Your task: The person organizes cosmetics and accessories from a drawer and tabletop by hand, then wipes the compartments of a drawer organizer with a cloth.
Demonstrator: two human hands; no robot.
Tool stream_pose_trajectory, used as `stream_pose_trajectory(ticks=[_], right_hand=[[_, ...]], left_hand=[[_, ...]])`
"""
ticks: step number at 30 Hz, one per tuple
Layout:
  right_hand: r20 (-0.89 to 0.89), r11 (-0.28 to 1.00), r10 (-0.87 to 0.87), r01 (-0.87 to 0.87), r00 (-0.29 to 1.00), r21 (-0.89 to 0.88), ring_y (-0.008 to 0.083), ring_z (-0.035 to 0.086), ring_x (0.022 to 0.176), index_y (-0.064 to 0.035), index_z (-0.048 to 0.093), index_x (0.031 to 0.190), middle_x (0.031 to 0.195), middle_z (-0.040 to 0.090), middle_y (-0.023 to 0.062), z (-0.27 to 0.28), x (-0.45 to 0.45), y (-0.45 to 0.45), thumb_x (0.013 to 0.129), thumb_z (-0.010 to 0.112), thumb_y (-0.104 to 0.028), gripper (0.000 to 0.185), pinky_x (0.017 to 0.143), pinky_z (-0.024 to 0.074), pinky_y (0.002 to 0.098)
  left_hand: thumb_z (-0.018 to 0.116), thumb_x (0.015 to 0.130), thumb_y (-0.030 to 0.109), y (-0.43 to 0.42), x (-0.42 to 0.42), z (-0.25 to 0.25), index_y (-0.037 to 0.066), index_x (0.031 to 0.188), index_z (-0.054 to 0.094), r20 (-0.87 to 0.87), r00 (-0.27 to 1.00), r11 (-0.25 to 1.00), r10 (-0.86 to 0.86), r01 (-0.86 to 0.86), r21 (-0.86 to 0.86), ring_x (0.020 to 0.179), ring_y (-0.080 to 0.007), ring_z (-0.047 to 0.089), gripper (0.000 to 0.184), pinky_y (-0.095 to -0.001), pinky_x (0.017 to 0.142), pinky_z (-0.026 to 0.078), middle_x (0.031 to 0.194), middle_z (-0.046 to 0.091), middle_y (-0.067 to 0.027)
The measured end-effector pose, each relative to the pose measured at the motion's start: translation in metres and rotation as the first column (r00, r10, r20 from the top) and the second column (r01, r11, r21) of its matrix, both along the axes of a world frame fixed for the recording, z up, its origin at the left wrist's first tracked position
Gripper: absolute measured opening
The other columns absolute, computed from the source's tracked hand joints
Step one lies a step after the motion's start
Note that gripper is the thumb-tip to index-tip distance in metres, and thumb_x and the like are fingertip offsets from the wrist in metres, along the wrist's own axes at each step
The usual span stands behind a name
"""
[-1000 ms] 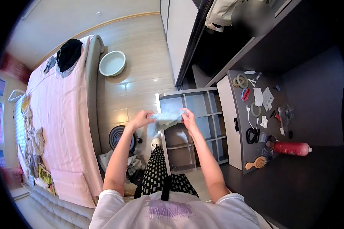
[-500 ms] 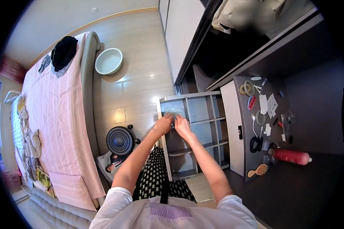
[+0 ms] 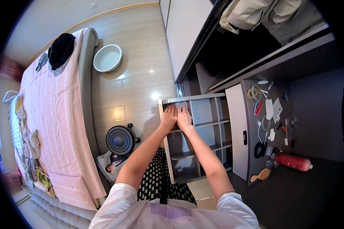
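An open divided drawer [image 3: 219,122] is in front of me, split into several compartments. My left hand [image 3: 169,116] reaches into its far left compartment with the fingers stretched forward. Beside it, almost touching, my right hand [image 3: 184,117] lies in the same compartment, its fingers extended. Under the fingertips is a pale, see-through thing, perhaps plastic, mostly hidden by my hands. The near compartments look grey inside, and I make out nothing in them.
Right of the drawer, a dark surface [image 3: 233,131] carries tape rolls [image 3: 255,92], a hairbrush [image 3: 260,175], cables and a red bottle [image 3: 294,162]. A pale basin [image 3: 107,58] and a round black object [image 3: 120,140] stand on the floor by the pink-covered bed [image 3: 61,126].
Both hands have flattened and stretched their fingers farther into the compartment; the see-through thing between them is now mostly covered. My view has shifted slightly.
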State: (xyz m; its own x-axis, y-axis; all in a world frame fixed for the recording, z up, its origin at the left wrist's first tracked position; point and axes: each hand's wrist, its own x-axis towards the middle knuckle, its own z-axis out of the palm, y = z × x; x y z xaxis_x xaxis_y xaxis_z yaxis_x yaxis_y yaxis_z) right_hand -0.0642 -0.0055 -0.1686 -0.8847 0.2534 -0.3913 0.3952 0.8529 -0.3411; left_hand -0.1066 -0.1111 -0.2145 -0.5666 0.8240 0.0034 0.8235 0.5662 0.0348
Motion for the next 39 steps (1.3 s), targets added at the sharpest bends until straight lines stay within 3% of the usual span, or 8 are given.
stream_pose_trajectory(ticks=[3,10,15,19,24,26,32,39], right_hand=[[-0.087,0.993,0.050,-0.040,0.995,0.115,0.0381,0.030,0.130,0.0009,0.033,0.134,0.140,0.026,0.0289,-0.016,0.006,-0.001,0.086,0.043,-0.009,0.050,0.106,0.0306,0.0403],[-0.001,0.960,0.107,-0.103,0.994,0.259,0.0398,0.035,0.127,0.0028,0.036,0.132,0.135,0.033,0.0307,-0.026,0.006,-0.007,0.084,0.047,-0.010,0.051,0.101,0.0368,0.0410],[0.082,0.972,0.119,-0.133,0.990,0.193,0.0405,0.050,0.113,0.0047,0.048,0.121,0.117,0.050,0.0338,-0.011,0.013,-0.010,0.082,0.048,-0.010,0.042,0.087,0.0481,0.0405],[0.125,0.995,0.082,-0.088,0.989,0.048,0.0398,0.059,0.099,0.0039,0.058,0.106,0.099,0.059,0.0318,0.005,0.015,-0.012,0.081,0.047,-0.009,0.030,0.082,0.0500,0.0417],[0.185,0.997,0.074,-0.068,0.980,-0.039,0.0376,0.060,0.096,0.0027,0.063,0.095,0.099,0.062,0.0263,0.018,0.018,-0.010,0.079,0.048,-0.008,0.024,0.082,0.0493,0.0435],[0.204,0.998,0.046,-0.037,0.978,-0.047,0.0367,0.060,0.097,0.0021,0.064,0.093,0.099,0.062,0.0249,0.014,0.018,-0.010,0.079,0.048,-0.008,0.023,0.082,0.0491,0.0435],[0.220,0.996,0.072,-0.057,0.973,-0.076,0.0363,0.059,0.099,0.0001,0.065,0.094,0.102,0.062,0.0237,0.021,0.018,-0.008,0.077,0.051,-0.011,0.024,0.084,0.0485,0.0425],[0.207,0.997,0.037,-0.023,0.978,-0.069,0.0368,0.060,0.097,0.0013,0.066,0.091,0.098,0.062,0.0253,0.020,0.012,-0.009,0.074,0.060,-0.014,0.023,0.084,0.0492,0.0424]], left_hand=[[0.046,0.083,0.016,-0.004,-0.005,-0.002,-0.004,0.122,0.047,0.009,1.000,0.985,-0.002,0.000,0.174,0.116,-0.0302,0.049,0.044,-0.0390,0.097,0.038,0.124,0.051,-0.0188],[0.046,0.083,0.018,-0.002,0.010,-0.012,-0.003,0.122,0.046,-0.038,0.997,0.997,0.069,-0.070,-0.022,0.115,-0.0315,0.049,0.044,-0.0407,0.096,0.038,0.121,0.051,-0.0223],[0.040,0.088,0.020,-0.008,0.020,-0.002,-0.001,0.121,0.048,0.018,0.997,0.993,0.074,-0.072,-0.097,0.113,-0.0326,0.050,0.040,-0.0389,0.095,0.037,0.124,0.049,-0.0213],[0.042,0.087,0.019,-0.009,0.015,0.025,0.003,0.109,0.057,0.271,0.961,0.975,0.063,-0.001,-0.221,0.107,-0.0260,0.054,0.031,-0.0379,0.091,0.040,0.112,0.058,-0.0152],[0.046,0.085,0.018,-0.012,0.014,0.043,0.008,0.093,0.066,0.403,0.915,0.947,-0.011,0.139,-0.291,0.098,-0.0207,0.059,0.024,-0.0351,0.086,0.044,0.096,0.066,-0.0076],[0.049,0.083,0.016,-0.016,0.015,0.035,0.008,0.085,0.067,0.443,0.896,0.983,0.013,0.070,-0.170,0.094,-0.0242,0.062,0.019,-0.0355,0.082,0.048,0.093,0.067,-0.0104],[0.051,0.081,0.011,-0.021,0.011,0.064,0.006,0.085,0.068,0.613,0.785,0.972,0.084,0.070,-0.222,0.084,-0.0329,0.065,0.018,-0.0416,0.076,0.052,0.090,0.066,-0.0174],[0.052,0.080,0.011,-0.021,0.008,0.053,0.002,0.084,0.067,0.635,0.770,0.975,0.066,0.086,-0.206,0.091,-0.0320,0.064,0.018,-0.0404,0.079,0.051,0.091,0.066,-0.0174]])
